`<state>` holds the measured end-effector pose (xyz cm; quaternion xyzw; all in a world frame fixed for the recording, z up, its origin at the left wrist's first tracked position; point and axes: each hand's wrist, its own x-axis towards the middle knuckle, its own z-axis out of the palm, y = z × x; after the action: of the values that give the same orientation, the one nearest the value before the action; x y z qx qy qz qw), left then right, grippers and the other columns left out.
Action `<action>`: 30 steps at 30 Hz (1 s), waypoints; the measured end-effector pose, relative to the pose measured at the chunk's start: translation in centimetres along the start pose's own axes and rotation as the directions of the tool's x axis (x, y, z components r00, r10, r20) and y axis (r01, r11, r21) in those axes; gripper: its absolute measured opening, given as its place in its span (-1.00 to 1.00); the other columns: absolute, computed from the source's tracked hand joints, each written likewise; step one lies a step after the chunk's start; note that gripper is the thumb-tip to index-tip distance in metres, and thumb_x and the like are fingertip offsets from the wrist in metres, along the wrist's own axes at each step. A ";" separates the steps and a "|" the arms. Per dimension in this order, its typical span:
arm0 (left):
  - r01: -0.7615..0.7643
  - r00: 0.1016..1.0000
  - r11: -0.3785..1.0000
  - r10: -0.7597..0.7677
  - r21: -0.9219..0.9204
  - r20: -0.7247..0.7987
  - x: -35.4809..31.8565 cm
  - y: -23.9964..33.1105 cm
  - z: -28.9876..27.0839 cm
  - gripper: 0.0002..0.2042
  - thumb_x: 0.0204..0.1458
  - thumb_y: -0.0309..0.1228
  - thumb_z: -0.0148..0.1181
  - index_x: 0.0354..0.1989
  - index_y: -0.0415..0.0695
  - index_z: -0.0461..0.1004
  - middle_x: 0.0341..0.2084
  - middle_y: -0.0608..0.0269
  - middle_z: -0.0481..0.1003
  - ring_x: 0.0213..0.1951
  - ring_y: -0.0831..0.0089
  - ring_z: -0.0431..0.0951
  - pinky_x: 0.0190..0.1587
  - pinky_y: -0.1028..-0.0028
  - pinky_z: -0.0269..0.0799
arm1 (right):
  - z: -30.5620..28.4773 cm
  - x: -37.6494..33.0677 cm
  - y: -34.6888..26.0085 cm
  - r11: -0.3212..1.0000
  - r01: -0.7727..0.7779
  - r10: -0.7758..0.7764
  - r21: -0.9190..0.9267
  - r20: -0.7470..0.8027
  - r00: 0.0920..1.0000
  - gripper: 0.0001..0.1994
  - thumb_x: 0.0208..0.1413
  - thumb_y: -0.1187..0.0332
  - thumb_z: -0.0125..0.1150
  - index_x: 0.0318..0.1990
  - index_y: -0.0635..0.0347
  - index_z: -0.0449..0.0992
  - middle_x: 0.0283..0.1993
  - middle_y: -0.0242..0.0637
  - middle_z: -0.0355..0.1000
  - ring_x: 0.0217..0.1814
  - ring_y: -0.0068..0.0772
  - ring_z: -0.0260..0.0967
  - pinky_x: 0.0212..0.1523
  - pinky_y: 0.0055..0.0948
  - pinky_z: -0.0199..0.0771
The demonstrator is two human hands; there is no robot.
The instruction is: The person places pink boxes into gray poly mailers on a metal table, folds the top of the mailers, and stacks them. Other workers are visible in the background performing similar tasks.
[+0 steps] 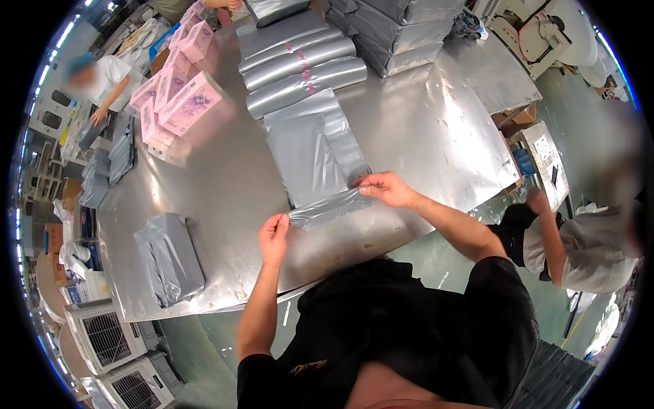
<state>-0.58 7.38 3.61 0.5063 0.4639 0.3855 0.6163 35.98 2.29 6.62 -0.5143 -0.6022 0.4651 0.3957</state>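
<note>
A grey plastic mailing bag [300,160] lies flat on the metal table in front of me, its near edge loose and wrinkled. My left hand [274,235] pinches the left corner of that edge. At the right corner, my right hand [387,189] pinches the same edge between thumb and fingers. Together they stretch the edge between them. Just beyond the bag lie several silver-grey rolled bundles of bags [306,80], side by side, with pink marks down their middle.
The metal table [436,129] carries pink floral boxes [192,103] at the far left, a folded grey packet [170,259] at the near left and stacked grey packages [402,37] at the back. One person [112,78] works beyond the left edge; another [579,245] is at my right.
</note>
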 end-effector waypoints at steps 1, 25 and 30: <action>0.006 0.999 0.985 -0.012 -0.175 -0.034 0.5 -0.4 0.7 -0.81 0.31 -0.30 0.25 -0.18 -0.18 0.59 -0.32 0.54 0.55 -0.30 0.71 0.48 -0.24 0.57 0.45 | 0.2 0.5 0.4 0.952 -0.243 0.242 0.188 0.029 0.970 -0.81 0.33 0.28 0.28 -0.22 0.24 0.61 -0.11 -0.32 0.54 -0.15 -0.50 0.48 0.07 -0.30 0.58; 0.345 0.929 0.743 -0.185 0.574 -0.320 -11.2 18.7 -24.4 0.16 -0.30 -0.49 0.64 0.55 -0.04 0.01 0.15 -0.38 0.46 -0.29 0.18 0.71 -0.43 0.30 0.56 | 19.7 15.3 -6.9 0.915 -0.400 0.294 0.050 0.596 0.747 -0.41 0.25 0.19 0.38 0.37 0.14 0.37 -0.05 -0.33 0.55 -0.16 -0.52 0.51 -0.23 -0.47 0.56; 0.375 0.923 0.348 -0.059 0.859 -0.380 -9.3 15.0 -28.6 0.03 -0.29 -0.36 0.58 0.46 -0.19 0.15 0.14 -0.28 0.45 -0.02 -0.20 0.58 -0.03 0.07 0.53 | 17.9 31.8 -5.9 0.848 0.173 -0.024 -0.501 0.289 0.957 -0.51 0.19 0.08 0.34 0.21 0.08 0.53 -0.01 -0.14 0.58 -0.02 -0.06 0.55 0.03 -0.16 0.56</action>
<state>-30.69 9.08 18.39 0.6342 0.7448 0.0438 0.2028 12.40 30.70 7.69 -0.5016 -0.7798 0.3292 0.1786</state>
